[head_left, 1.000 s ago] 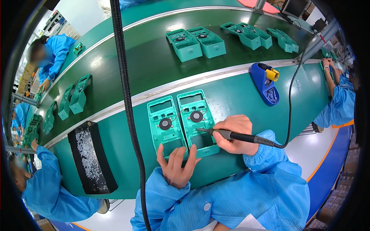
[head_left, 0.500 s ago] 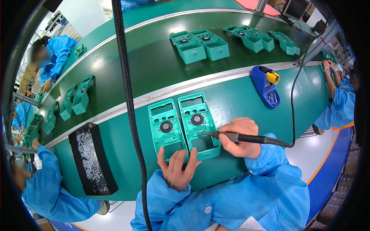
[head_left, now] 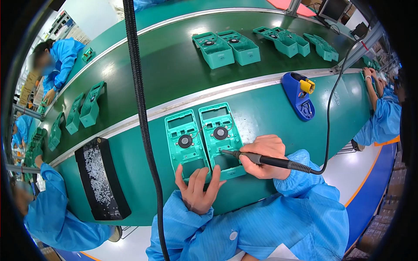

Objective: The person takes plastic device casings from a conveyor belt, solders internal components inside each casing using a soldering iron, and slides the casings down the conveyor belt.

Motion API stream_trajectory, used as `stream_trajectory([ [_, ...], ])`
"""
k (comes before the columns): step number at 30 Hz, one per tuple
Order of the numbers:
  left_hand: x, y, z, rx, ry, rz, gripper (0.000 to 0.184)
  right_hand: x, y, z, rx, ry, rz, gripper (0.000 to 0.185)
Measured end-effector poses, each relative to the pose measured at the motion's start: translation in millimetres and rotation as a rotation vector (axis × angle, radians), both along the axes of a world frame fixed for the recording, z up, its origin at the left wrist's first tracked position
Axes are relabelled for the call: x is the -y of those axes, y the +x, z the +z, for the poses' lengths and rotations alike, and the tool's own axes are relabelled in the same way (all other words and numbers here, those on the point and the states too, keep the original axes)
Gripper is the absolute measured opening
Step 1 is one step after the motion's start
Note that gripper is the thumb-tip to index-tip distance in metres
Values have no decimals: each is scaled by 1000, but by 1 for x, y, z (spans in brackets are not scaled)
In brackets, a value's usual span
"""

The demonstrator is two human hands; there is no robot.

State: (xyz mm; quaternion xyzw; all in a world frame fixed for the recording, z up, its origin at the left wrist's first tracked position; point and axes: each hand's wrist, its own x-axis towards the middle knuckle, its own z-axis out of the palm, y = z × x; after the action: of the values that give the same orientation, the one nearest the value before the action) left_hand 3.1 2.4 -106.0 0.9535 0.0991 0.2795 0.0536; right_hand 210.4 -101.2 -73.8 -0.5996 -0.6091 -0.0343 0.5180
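Left housing (head_left: pixel 188 150) and right housing (head_left: pixel 221 144), green, center of frame

Lay side by side on the bench (head_left: pixel 135 174); each bore a round dark part (head_left: pixel 220 133). Handling, as judged: the corded tool (head_left: pixel 275 162) wanted a light, steady touch below that part in the right housing, its tip clear of the side walls, both housings held flat. Right hand (head_left: pixel 266 154): fingers closed pen-fashion around the tool, tip at the right housing; contact too small to tell. Left hand (head_left: pixel 198 190): fingers spread well apart, nothing gripped, tips resting at the lower ends of both housings. Blue stand (head_left: pixel 297 99), upper right of frame. Black tray (head_left: pixel 115 178), left of frame.
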Motion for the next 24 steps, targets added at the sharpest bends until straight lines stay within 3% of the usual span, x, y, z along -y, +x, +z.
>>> stream_trajectory([
  [24,0,0,-1,4,-3,6,47,-1,0,0,-4,-21,4,11],
])
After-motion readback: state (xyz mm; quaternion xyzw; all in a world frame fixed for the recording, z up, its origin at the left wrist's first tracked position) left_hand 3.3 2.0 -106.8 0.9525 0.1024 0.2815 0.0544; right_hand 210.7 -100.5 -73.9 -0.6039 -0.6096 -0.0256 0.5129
